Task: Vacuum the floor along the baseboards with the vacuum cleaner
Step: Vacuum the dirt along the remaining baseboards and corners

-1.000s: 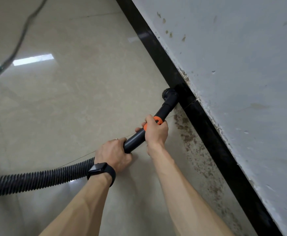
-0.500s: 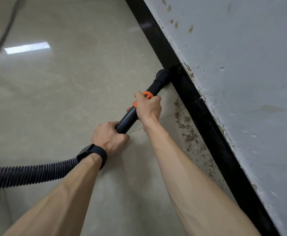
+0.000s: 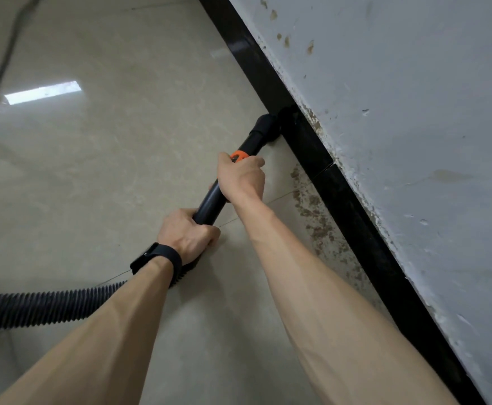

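- One black vacuum tube (image 3: 209, 204) runs through your two hands. Its single nozzle (image 3: 263, 128), beyond your right hand, touches the black baseboard (image 3: 341, 200) where it meets the floor (image 3: 107, 171).
- Your right hand (image 3: 243, 179) grips the tube just behind its one orange ring (image 3: 238, 155).
- Your left hand (image 3: 187, 233) clenches the tube's lower end, nearer you. One dark watch (image 3: 157, 258) sits on that wrist.
- One ribbed hose (image 3: 49, 305) trails from under your left hand off to your left.
- Brown stains (image 3: 314, 220) speckle the floor right of your right forearm, along the baseboard.
- One blurred dark cable (image 3: 5, 54) shows far beyond your left hand.
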### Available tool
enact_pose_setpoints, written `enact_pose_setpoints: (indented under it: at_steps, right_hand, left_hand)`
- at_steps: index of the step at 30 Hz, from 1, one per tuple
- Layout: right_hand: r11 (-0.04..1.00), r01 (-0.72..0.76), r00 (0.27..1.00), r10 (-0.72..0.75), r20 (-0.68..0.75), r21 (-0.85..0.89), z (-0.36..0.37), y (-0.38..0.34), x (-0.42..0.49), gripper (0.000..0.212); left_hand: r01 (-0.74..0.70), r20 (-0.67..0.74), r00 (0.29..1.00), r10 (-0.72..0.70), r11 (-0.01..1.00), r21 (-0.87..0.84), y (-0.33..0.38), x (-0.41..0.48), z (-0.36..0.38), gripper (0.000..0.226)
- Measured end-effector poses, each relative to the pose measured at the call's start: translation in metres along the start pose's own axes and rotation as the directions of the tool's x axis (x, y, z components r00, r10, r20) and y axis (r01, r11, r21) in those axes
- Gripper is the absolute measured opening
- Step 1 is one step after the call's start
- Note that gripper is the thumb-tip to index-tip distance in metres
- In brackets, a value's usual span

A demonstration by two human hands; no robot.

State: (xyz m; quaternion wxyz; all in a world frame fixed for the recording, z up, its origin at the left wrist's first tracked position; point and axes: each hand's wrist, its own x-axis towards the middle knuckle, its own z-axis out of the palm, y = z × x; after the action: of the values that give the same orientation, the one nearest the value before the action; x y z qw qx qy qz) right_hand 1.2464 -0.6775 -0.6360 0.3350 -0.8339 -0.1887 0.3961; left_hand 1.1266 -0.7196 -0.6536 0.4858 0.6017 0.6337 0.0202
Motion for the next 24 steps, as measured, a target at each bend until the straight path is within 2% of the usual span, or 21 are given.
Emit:
enact_pose_setpoints:
  at_steps: [2, 6, 9, 20, 24]
  right_hand:
    - [1.0, -0.019, 1.0, 0.019, -0.013, -0.004, -0.005, 0.01, -0.007, 0.039]
    - [0.996, -0.042, 0.999, 0.044, -0.023, 0.083, -0.019, 0.031, -0.028, 0.035]
    - [0.961, -0.073, 0.997, 0.065, 0.039, 0.268, -0.034, 0.048, -0.046, 0.029]
    - [0.875, -0.132, 0.991, 0.109, 0.076, 0.465, -0.031, 0.084, -0.106, 0.025]
    - [0.832, -0.14, 0.99, 0.136, 0.047, 0.537, -0.026, 0.097, -0.124, 0.023]
  left_hand:
    - [-0.005, 0.014, 1.0, 0.004, 1.0, 0.012, -0.003, -0.009, 0.005, 0.018]
    - [-0.042, 0.003, 0.999, 0.042, 0.993, 0.111, -0.012, -0.026, 0.016, 0.012]
    - [-0.072, 0.0, 0.997, 0.074, 0.975, 0.212, -0.019, -0.041, 0.022, 0.014]
    - [-0.078, 0.02, 0.997, 0.076, 0.933, 0.35, -0.061, -0.081, 0.02, 0.016]
    - [-0.101, 0.039, 0.995, 0.093, 0.9, 0.425, -0.074, -0.089, 0.016, 0.009]
